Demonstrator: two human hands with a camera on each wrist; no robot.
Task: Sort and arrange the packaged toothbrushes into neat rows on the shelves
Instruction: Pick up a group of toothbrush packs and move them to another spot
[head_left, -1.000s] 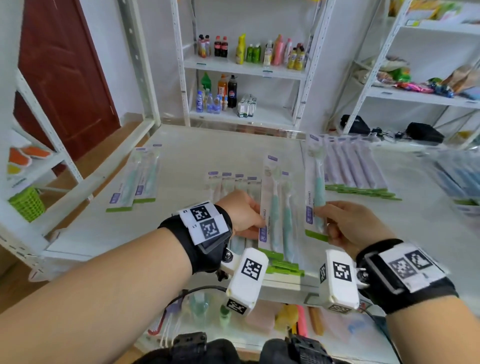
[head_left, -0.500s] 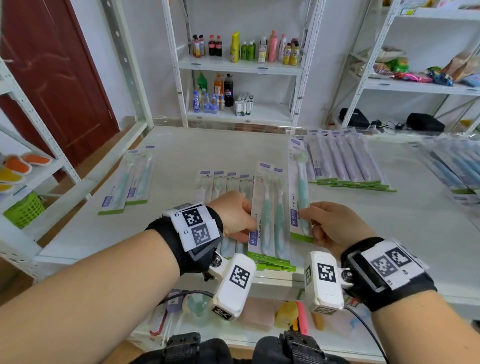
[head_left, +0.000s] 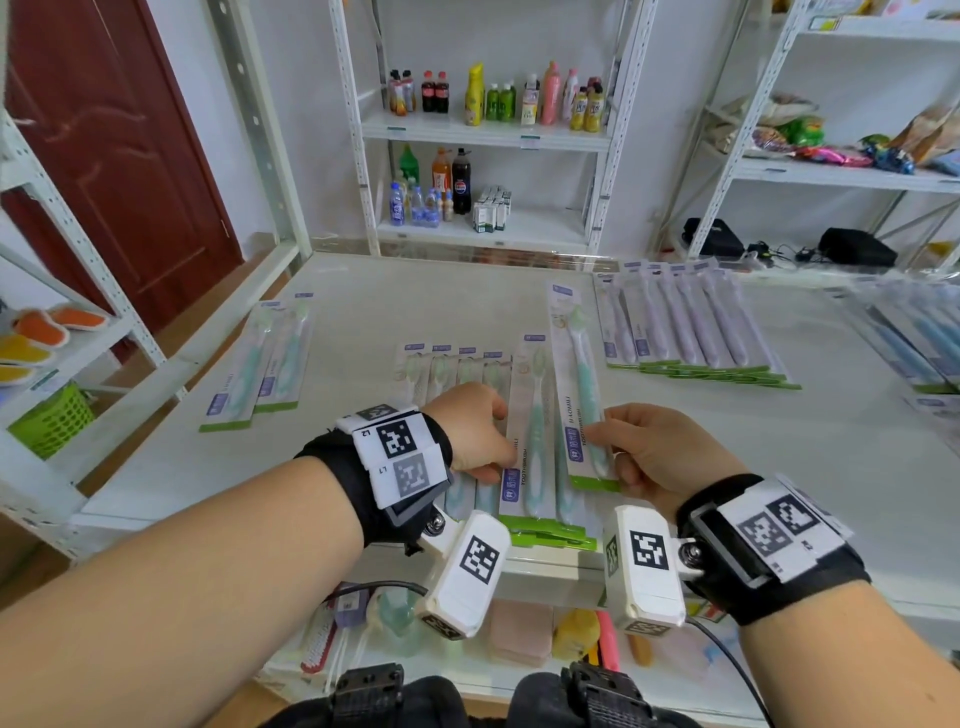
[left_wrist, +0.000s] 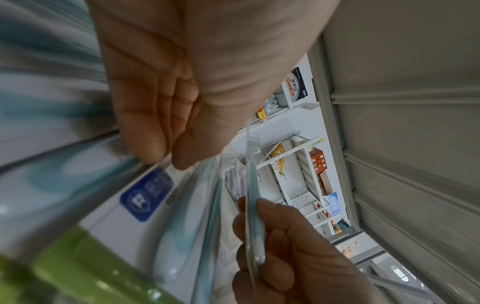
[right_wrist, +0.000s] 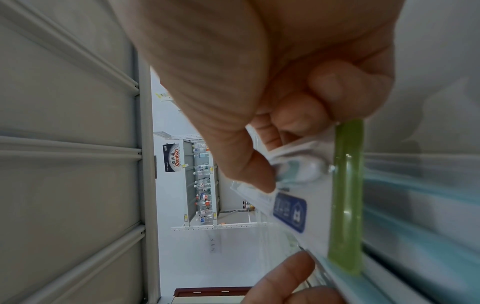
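My right hand (head_left: 597, 441) pinches the lower end of a teal packaged toothbrush (head_left: 576, 384) and holds it tilted just above the shelf (head_left: 363, 312). In the right wrist view its thumb and fingers (right_wrist: 262, 176) squeeze that pack (right_wrist: 291, 211) by the blue logo. My left hand (head_left: 500, 441) grips the left edge of the top teal pack (head_left: 532, 431) in an overlapping row of teal packs (head_left: 452, 364). Its fingertips (left_wrist: 155, 152) sit on this pack (left_wrist: 146, 197) in the left wrist view. The two held packs lie side by side, almost touching.
A row of purple packs (head_left: 685, 332) lies at the back right, blue packs (head_left: 914, 343) at the far right, two teal packs (head_left: 265, 364) at the left. Bottles (head_left: 498, 98) fill the rear shelving. A green basket (head_left: 52, 421) sits lower left.
My right hand has carried its teal pack leftward, closing the gap to the pack under my left hand. The left hand has stayed on the row.
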